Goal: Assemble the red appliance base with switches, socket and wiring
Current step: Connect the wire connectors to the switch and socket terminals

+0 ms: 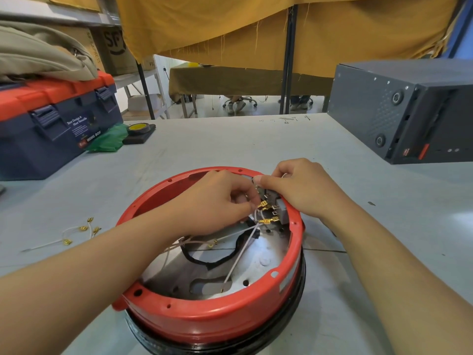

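A round red appliance base [212, 321] near the front edge of the grey table [256, 142], open side up, sitting on a black ring. Inside, a shiny metal floor with holes, a black wire [217, 261] curling over it and thin white wires [238, 260] crossing it. At the far right wall of the base, grey switches [281, 213] with small metal tabs (partly hidden by fingers). Left hand [217, 203] reaching over the middle of the base, fingers curled, pinching a white wire with a gold clip [263, 206] right at the switches. Another gold clip [268, 221] just below, touching a switch tab or very close to it, hard to tell. Right hand [302, 185] resting on the far right rim, fingers bent over the rim and thumb pressed on top of the switches, holding them against the wall. More loose white wires with gold ends [76, 231] lying on the table to the left of the base, well apart from it. A blue and red toolbox [58, 124] at the far left edge, a roll of yellow tape [137, 129] beside it, and a dark grey box [401, 116] at the far right edge.
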